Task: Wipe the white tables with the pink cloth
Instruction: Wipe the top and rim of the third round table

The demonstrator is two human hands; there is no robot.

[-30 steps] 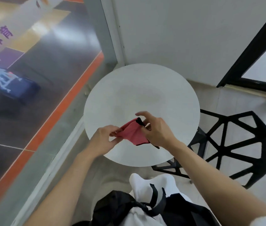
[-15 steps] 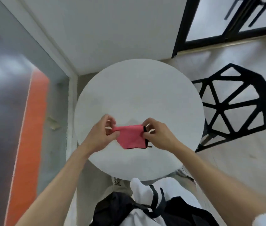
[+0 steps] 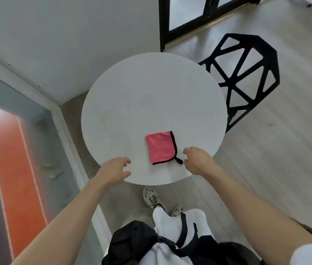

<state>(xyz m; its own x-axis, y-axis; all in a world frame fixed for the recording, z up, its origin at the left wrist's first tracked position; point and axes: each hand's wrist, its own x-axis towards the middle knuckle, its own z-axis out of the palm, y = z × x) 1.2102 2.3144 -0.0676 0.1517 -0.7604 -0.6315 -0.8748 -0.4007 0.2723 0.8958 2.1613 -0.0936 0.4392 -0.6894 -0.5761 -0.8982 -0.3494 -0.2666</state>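
Head view shows your folded pink cloth with black edging (image 3: 160, 147) lying flat on the round white tabletop (image 3: 151, 92), near its close edge. Half a second ago you pinched it between both hands; now neither holds it. Your left hand (image 3: 113, 171) is over the near-left rim, fingers loosely spread. Your right hand (image 3: 199, 161), fingers relaxed, is just beside the cloth's near right corner. A black geometric-frame chair (image 3: 246, 73) stands to the right of the tabletop.

We wear a white top (image 3: 167, 219) crossed by black straps (image 3: 183, 230), a black garment (image 3: 132, 240) bunched at the waist, a white short sleeve (image 3: 311, 254) on the right, and pale perforated shoes (image 3: 150, 197).
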